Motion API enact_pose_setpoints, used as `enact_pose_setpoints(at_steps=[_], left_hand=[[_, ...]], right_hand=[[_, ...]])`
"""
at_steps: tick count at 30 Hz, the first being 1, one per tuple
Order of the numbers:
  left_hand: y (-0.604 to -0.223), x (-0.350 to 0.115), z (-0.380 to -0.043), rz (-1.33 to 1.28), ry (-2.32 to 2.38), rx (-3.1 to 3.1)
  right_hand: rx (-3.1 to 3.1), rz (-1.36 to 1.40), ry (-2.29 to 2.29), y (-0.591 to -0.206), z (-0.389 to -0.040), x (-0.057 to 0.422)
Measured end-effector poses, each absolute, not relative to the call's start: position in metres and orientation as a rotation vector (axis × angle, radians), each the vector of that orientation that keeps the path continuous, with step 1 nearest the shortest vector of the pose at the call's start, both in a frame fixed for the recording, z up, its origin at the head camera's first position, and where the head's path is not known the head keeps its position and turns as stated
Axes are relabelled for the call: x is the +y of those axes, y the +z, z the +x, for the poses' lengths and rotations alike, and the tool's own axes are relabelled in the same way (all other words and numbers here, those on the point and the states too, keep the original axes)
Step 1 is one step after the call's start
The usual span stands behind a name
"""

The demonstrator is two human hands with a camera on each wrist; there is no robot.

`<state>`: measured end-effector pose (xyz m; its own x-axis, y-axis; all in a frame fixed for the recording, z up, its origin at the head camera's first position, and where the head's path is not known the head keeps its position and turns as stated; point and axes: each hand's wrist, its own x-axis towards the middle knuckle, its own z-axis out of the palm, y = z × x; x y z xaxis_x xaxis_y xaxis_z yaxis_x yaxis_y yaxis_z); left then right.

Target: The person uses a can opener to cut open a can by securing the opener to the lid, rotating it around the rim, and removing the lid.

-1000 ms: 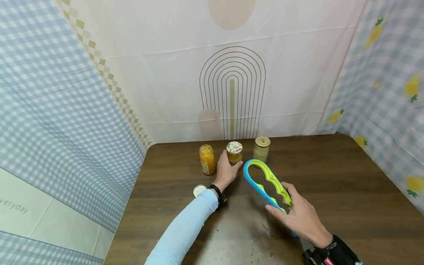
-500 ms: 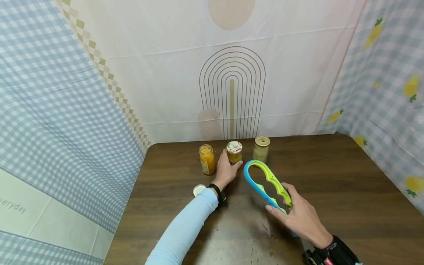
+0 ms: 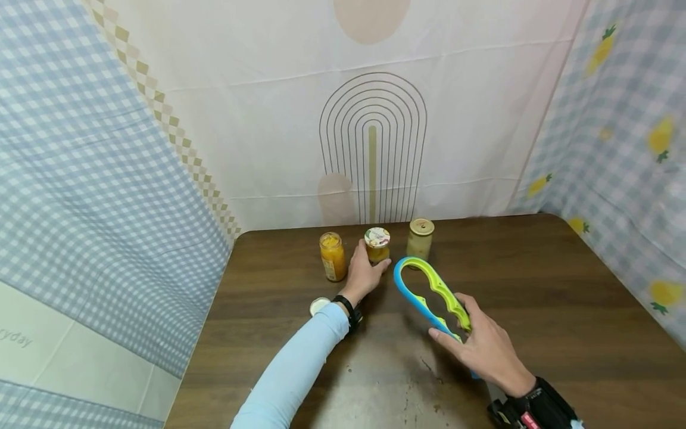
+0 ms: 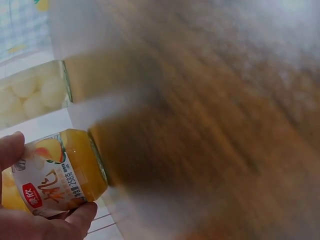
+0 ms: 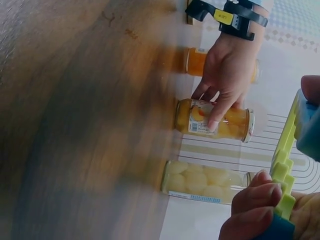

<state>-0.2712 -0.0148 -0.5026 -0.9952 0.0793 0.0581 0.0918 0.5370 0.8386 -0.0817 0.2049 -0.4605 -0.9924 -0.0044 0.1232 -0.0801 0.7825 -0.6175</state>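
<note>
– What do you hold?
– My right fingers (image 5: 260, 197) curl around the looped tool (image 3: 442, 289); beyond, my left fingers (image 4: 10, 150), partly spread, clasp the lidded jar (image 3: 377, 244) on the counter (image 3: 536, 286), between the orange jar (image 3: 333, 258) and the pale jar (image 3: 420, 243).

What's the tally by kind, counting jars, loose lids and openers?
Jars: 3
Loose lid: 1
Opener: 1
Total: 5
</note>
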Motion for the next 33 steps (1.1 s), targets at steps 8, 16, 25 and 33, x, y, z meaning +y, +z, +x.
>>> enact_pose_setpoints(at_steps=[8,16,25,33], left_hand=[[-0.504,-0.014,-0.264,-0.232,-1.498,-2.752],[-0.500,-0.015,-0.233,-0.538,-1.400,-2.744],[-0.486,-0.016,-0.187,-0.793,-1.417,-2.713],[-0.478,-0.018,-0.160,-0.897,-1.451,-2.669]], right_hand=[[-2.841,0.071,0.976,-0.464,-0.082,0.208],[-2.811,0.091,0.954,-0.457,-0.083,0.209],[-2.790,0.154,0.923,-0.443,-0.081,0.204],[-2.766,0.208,0.857,-0.435,-0.078,0.204]])
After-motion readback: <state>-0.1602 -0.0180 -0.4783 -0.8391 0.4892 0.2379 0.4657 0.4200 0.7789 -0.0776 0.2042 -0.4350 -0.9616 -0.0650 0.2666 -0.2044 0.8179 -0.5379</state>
